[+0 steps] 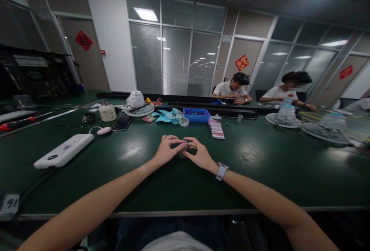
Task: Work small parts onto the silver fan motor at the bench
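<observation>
Nearest, a white label marked 91 (9, 204) sits at the front left corner of the green table (260, 174), and both bare forearms reach forward over the table edge. Just beyond, the left hand (166, 151) and the right hand (200, 154) meet at the middle of the table, fingertips of both pressed together around a small dark part (185, 147) that they pinch between them just above the table top; what the part is cannot be told, as the fingers hide most of it. A wristwatch (222, 171) with a pale band sits on the right wrist. To the left lies a white power bank (63, 151), and past it a pink oval gadget (104, 130) joined to it by a thin white cable, with a black phone (121, 123) just beside that. Further back stand a pale jar (107, 111), a white fan head (138, 104) lying on its grille, light blue fan blades (169, 116) and a blue tray (196, 115). More fan grilles (283, 121) lie to the right. At the far side two people in white shirts (231, 88) sit at the next bench, before glass partitions
</observation>
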`<action>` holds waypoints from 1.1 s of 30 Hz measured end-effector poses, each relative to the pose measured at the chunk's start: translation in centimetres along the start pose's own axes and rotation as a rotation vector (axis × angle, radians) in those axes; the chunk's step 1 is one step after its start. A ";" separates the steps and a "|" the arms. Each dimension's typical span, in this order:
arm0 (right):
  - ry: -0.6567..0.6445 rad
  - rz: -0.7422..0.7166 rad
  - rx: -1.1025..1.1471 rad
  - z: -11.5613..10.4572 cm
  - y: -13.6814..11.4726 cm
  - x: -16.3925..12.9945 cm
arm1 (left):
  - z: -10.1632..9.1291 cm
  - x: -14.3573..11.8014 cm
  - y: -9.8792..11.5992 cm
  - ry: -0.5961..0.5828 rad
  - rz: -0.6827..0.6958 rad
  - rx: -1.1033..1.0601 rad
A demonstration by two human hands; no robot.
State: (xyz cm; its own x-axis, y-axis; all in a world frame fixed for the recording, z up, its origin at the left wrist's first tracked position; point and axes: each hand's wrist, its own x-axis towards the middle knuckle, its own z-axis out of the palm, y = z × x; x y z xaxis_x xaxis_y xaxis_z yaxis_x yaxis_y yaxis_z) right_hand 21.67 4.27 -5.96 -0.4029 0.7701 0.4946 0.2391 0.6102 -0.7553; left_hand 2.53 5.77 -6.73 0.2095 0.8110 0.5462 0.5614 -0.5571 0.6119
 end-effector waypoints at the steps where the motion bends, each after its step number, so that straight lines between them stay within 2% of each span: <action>1: 0.002 0.008 0.007 0.1 0.0 0.0 | 0.1 0.2 0.0 -0.003 -0.005 -0.005; 6: 0.016 0.040 0.039 0.2 0.3 0.1 | -0.1 1.0 0.7 0.061 0.003 -0.063; 9: 0.016 0.067 0.047 0.1 0.4 0.1 | -0.8 1.0 0.2 0.110 -0.027 -0.056; 11: 0.012 0.071 0.052 0.0 0.2 0.1 | -1.3 0.8 -0.7 0.056 -0.060 -0.011; 15: 0.022 0.072 0.063 0.2 0.0 0.0 | -1.3 0.1 -2.6 -0.155 -0.085 0.112; 18: 0.060 0.074 0.051 0.1 0.2 0.1 | -0.8 -0.1 -3.2 -0.214 -0.101 0.198; 20: 0.122 0.057 0.018 -0.8 0.7 0.5 | -0.6 -0.1 -3.3 -0.231 -0.100 0.215; 23: 0.312 0.023 -0.056 -4.3 2.2 1.7 | -0.6 -0.1 -3.4 -0.248 -0.078 0.211; 26: 0.575 0.050 -0.175 -10.2 5.1 2.7 | -0.7 0.0 -3.2 -0.217 -0.094 0.203; 29: 0.789 0.162 -0.377 -16.4 8.9 2.5 | -0.8 0.1 -2.7 -0.141 -0.136 0.163; 31: 0.863 0.241 -0.476 -19.5 11.3 1.9 | -0.8 0.2 -2.3 -0.109 -0.160 0.136; 33: 0.887 0.329 -0.560 -21.4 13.4 1.1 | -0.8 0.2 -2.2 -0.084 -0.184 0.123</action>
State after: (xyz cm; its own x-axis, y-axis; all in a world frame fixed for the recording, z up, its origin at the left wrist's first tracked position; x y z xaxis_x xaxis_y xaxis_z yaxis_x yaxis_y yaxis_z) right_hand 43.36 17.31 -6.31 0.4785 0.6344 0.6071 0.6757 0.1755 -0.7160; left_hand 0.74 7.01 -7.46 0.1573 0.9118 0.3794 0.6883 -0.3767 0.6200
